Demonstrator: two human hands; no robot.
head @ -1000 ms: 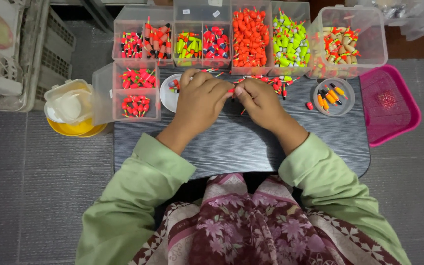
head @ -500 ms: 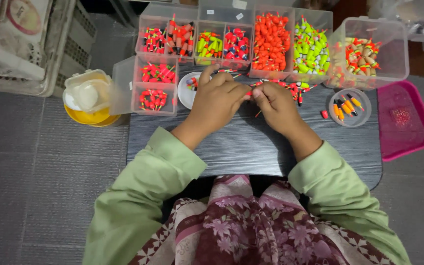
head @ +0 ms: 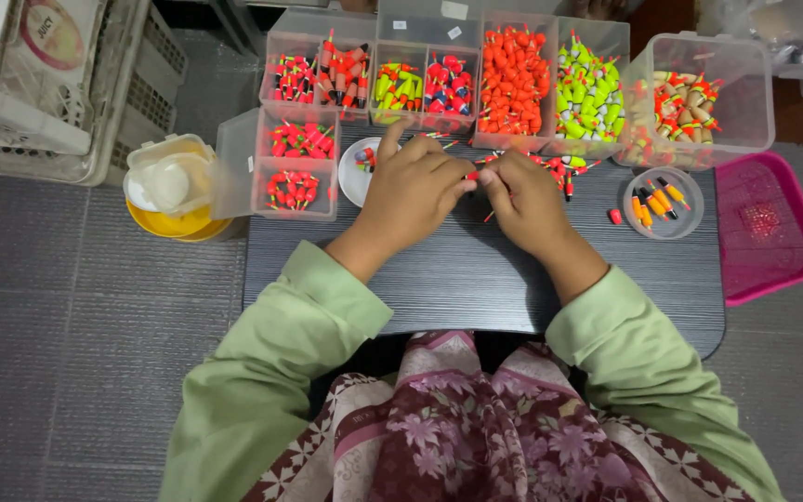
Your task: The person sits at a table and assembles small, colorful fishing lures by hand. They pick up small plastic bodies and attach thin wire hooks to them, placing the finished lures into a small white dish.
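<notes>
My left hand [head: 417, 184] and my right hand [head: 522, 193] meet over the dark low table [head: 476, 279], fingertips pinched together on a small red fishing float [head: 472, 175] held between them. A thin stick pokes out below my right fingers. A small white dish [head: 355, 177] with a few floats lies just left of my left hand. Loose red floats [head: 559, 172] are scattered just beyond my right hand. Both arms wear light green sleeves.
Clear bins of red, orange, yellow-green and mixed floats [head: 513, 79] line the table's far edge. A round clear lid with orange floats [head: 662, 200] sits at right, beside a pink tray [head: 773, 228]. A yellow tub [head: 169, 191] and white crates [head: 39, 84] stand at left.
The view has shifted a little, so everything sits further right and lower in frame. Both hands stay pinched together at the same spot on the table.
</notes>
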